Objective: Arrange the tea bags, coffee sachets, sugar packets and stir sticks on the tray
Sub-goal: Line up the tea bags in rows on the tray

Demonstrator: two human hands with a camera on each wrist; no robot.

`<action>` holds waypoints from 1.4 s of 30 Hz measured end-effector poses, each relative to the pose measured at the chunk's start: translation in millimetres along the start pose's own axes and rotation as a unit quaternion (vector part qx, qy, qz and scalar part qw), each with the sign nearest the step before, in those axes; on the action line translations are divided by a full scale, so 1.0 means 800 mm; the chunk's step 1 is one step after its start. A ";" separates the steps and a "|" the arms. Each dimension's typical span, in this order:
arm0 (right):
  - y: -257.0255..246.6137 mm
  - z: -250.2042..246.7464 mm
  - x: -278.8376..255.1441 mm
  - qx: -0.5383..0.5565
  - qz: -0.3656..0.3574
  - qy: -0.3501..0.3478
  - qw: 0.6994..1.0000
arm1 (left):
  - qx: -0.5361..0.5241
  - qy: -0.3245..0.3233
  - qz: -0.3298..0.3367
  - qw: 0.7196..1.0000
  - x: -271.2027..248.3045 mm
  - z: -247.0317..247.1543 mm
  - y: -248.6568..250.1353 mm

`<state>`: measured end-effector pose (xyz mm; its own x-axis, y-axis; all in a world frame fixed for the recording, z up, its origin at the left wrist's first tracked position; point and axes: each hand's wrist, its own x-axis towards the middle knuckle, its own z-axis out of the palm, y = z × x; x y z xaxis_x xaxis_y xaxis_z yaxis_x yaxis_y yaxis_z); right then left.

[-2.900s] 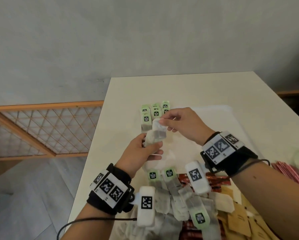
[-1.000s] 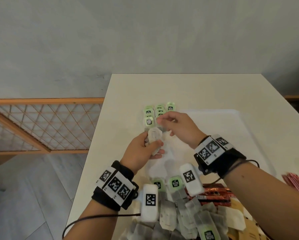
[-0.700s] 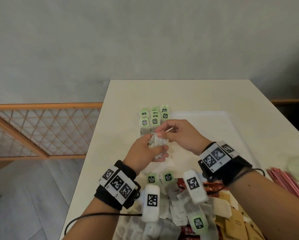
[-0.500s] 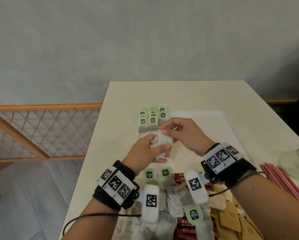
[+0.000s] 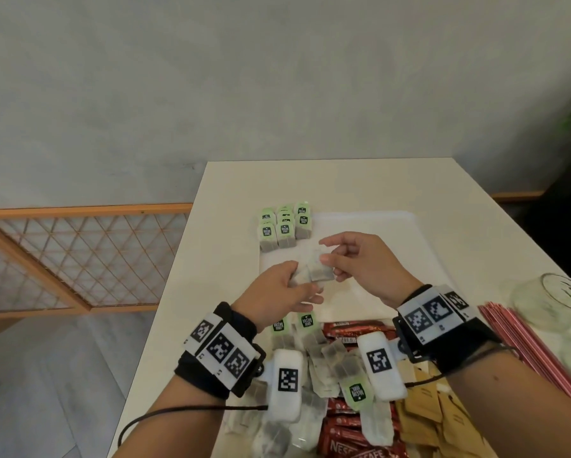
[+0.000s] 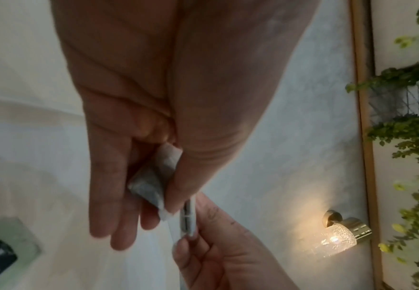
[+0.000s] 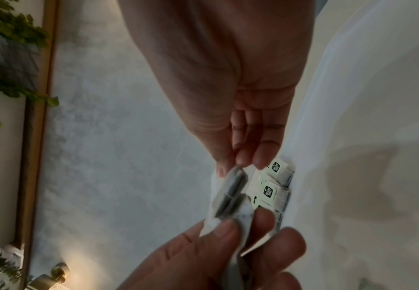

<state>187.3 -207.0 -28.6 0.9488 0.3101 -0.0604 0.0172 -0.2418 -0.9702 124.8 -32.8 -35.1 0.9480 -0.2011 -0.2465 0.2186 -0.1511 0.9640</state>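
Progress is early, I judge. Tea bags [image 5: 283, 226] with green tags lie in three short overlapping rows at the far left corner of the white tray [image 5: 390, 226], and that is the only group I see arranged; the rest of the tray is bare.

My left hand [image 5: 279, 294] hovers over the near left part of the tray, thumb and fingers pinching a small bunch of tea bags [image 5: 310, 276]. My right hand [image 5: 360, 259] meets it from the right, thumb and forefinger narrowly pinching the top edge of the nearest bag in that bunch, other fingers loosely curled. From the left wrist view I see the bag [image 6: 154, 180] folded between thumb and fingers; how many bags the bunch holds I cannot tell.

Much is left. A loose heap of tea bags [image 5: 330, 361] lies on the table just near of the tray, over red coffee sachets [image 5: 350, 434]. Brown sugar packets [image 5: 442, 421] spread out at the near right, and pink stir sticks [image 5: 525, 352] lie further right, beside a glass jar [image 5: 555, 302]. None of these three kinds is on the tray yet, so I reckon only a part of the first kind is dealt with.
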 end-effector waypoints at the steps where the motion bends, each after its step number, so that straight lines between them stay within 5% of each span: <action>1: 0.001 -0.002 -0.001 -0.010 0.000 0.011 1.000 | 0.009 0.041 -0.003 0.999 0.002 0.000 -0.002; 4: 0.008 -0.006 -0.002 -0.088 0.004 0.054 0.995 | -0.004 0.189 0.000 0.982 0.006 0.001 -0.009; 7: 0.010 -0.001 -0.005 -0.183 -0.014 0.069 0.981 | 0.024 0.251 0.025 0.967 0.007 0.012 -0.014; 11: 0.013 0.018 -0.010 -0.214 -0.044 0.055 0.974 | 0.072 0.234 0.045 0.969 0.013 0.029 -0.017; 20: 0.018 0.021 0.007 -0.163 -0.050 0.039 0.985 | -0.019 0.232 0.046 0.971 0.036 0.014 -0.014; 24: 0.030 0.016 0.038 -0.148 -0.007 0.053 0.988 | -0.026 0.229 0.008 0.973 0.056 0.002 -0.018; 29: 0.042 0.014 0.082 -0.106 0.080 -0.011 0.991 | 0.006 0.217 -0.031 0.976 0.076 -0.025 -0.027; 34: 0.069 0.010 0.137 -0.087 0.120 0.039 0.988 | 0.073 0.242 -0.083 0.964 0.089 -0.068 -0.046; 42: 0.074 0.018 0.182 -0.102 0.071 0.086 0.988 | 0.099 0.234 -0.081 0.964 0.109 -0.083 -0.047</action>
<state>322.2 -162.4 -98.2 0.9853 0.1033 -0.1358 -0.0740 -0.4584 -0.8856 214.8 19.2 -86.6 0.9156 0.2927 -0.2755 0.3680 -0.3343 0.8677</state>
